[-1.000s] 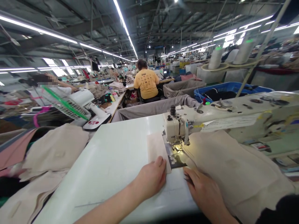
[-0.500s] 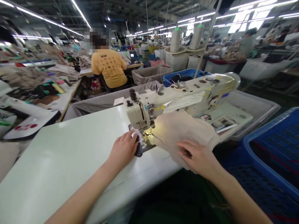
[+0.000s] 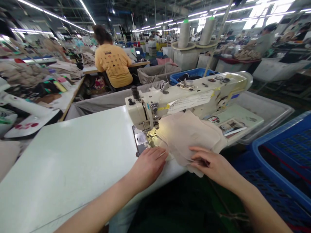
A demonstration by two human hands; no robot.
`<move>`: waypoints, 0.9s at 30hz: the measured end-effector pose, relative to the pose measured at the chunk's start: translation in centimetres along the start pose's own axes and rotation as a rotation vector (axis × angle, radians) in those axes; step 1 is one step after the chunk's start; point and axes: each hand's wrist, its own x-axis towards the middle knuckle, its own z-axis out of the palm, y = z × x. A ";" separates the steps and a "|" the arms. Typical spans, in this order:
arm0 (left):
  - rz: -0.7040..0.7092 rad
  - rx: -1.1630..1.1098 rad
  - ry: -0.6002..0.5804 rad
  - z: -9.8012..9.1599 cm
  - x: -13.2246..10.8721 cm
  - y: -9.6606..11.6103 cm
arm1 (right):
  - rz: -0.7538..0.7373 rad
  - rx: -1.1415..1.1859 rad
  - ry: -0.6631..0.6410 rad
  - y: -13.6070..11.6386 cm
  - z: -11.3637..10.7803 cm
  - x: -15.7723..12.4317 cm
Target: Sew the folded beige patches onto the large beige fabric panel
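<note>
A sewing machine (image 3: 187, 97) stands on the pale table, its lamp lighting the presser foot (image 3: 152, 133). To the right of the foot lies beige fabric (image 3: 191, 132) in overlapping pieces. My left hand (image 3: 150, 165) is just in front of the needle plate (image 3: 141, 139), fingers curled together beside the fabric's near left edge; what they hold, if anything, is hidden. At the fabric's front edge, my right hand (image 3: 210, 163) has thumb and fingers closed on the cloth, with a dark gap inside the curled fingers.
Blue plastic baskets (image 3: 274, 142) stand at the right, near my right arm. A cloth-lined bin (image 3: 97, 105) runs behind the table (image 3: 80, 155). Thread cones (image 3: 184, 34) rise behind the machine. A person in a yellow shirt (image 3: 113, 64) sits ahead, facing away.
My left hand has moved right and nearer to me, from beside the presser foot to the fabric's edge. The small white piece under it no longer shows. My right hand stays at the cloth.
</note>
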 end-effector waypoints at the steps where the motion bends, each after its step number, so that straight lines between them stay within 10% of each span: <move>1: 0.039 -0.012 0.016 0.4 0.5 0.2 | 0.015 0.031 0.005 0.2 0.0 0.1; 13: 0.206 -0.106 0.061 3.4 7.3 0.3 | -0.355 -0.108 0.464 -1.9 -0.5 -0.5; 19: 0.208 -0.144 0.111 -0.3 -2.0 -0.5 | -0.392 -0.076 0.425 -1.9 -0.7 -0.6; 27: -0.404 -0.386 0.024 -4.4 -14.0 -2.3 | -0.508 0.040 -0.167 -5.9 5.1 1.2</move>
